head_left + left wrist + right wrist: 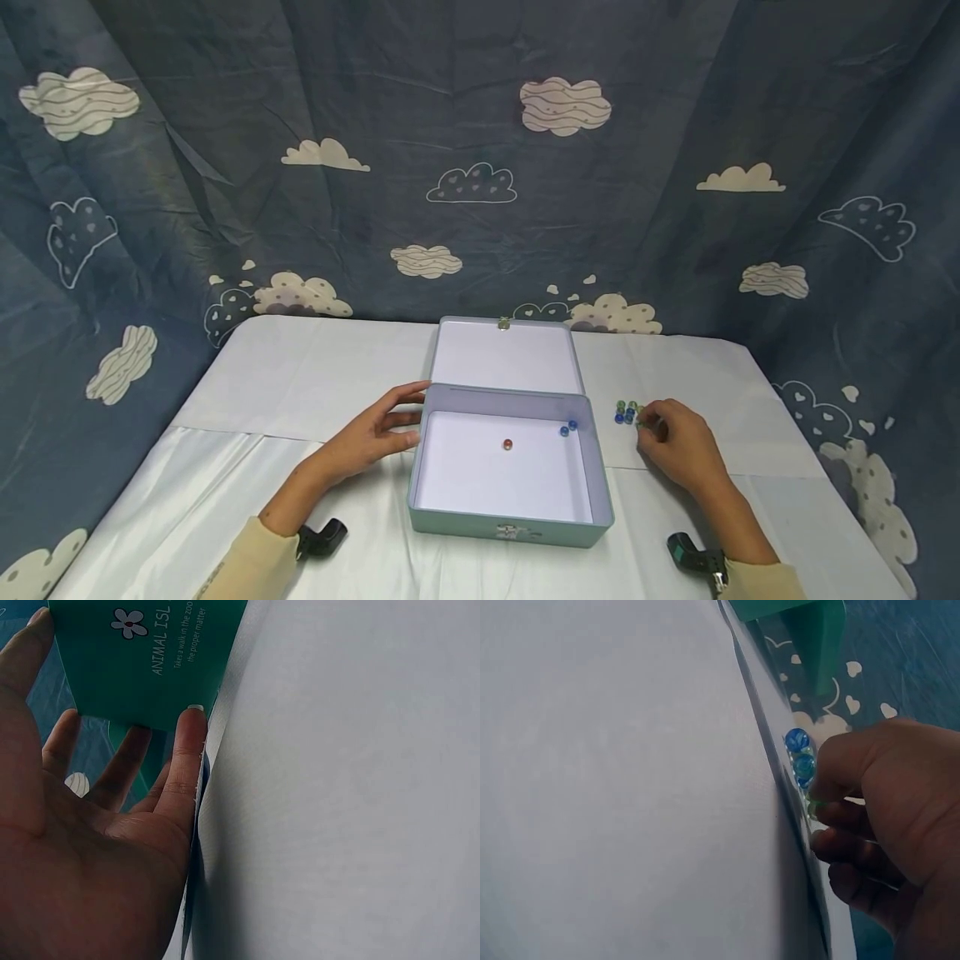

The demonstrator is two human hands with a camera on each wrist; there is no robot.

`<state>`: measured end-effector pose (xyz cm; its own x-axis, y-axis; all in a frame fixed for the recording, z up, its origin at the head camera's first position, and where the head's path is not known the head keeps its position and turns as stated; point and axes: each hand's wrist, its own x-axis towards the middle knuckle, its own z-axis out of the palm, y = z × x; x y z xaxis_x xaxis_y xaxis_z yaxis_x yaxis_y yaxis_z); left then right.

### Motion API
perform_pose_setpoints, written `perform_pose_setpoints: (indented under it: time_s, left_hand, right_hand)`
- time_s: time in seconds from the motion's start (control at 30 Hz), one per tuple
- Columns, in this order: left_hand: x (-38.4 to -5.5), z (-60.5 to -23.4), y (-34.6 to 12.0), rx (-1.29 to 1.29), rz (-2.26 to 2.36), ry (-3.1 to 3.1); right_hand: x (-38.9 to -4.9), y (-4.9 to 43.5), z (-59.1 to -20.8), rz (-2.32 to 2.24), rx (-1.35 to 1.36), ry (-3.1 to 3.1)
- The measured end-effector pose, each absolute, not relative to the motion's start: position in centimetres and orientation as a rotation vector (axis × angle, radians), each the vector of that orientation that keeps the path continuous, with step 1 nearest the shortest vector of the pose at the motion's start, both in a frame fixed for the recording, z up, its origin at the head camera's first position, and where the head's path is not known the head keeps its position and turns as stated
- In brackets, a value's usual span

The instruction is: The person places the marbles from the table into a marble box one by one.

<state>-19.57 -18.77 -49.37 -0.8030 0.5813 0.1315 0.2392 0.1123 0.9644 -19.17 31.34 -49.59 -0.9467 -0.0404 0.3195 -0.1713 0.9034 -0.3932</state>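
Observation:
A green tin box [457, 522] with a pale inside stands on the white cloth. My left hand [382, 425] is spread along the box's left side, fingertips at its wall; the left wrist view shows these fingers [191, 750] against the printed green side. In the box lie a red marble [507, 445] and two blue marbles [565, 431]. Right of the box, my right hand [678, 442] pinches a green marble [814, 810] between thumb and index finger, partly hidden by the fingertips. Several blue and green marbles [620, 418] sit close beside those fingertips.
The box's lid [506, 357] lies folded back behind it, with a small metal clasp [504, 323] at its far edge. White cloth [322, 367] covers the table. A dark curtain with clouds [472, 100] hangs behind and at both sides.

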Motion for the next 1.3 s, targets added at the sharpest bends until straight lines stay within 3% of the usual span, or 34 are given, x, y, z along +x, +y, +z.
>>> perform_pose_setpoints:
  time_s: [1.3]
  left_hand:
    - [-19.5,-49.2,-18.8,0.830,1.754,2.108]
  right_hand:
    - [-17.4,26.6,-44.8,0.808,0.586,-2.526]
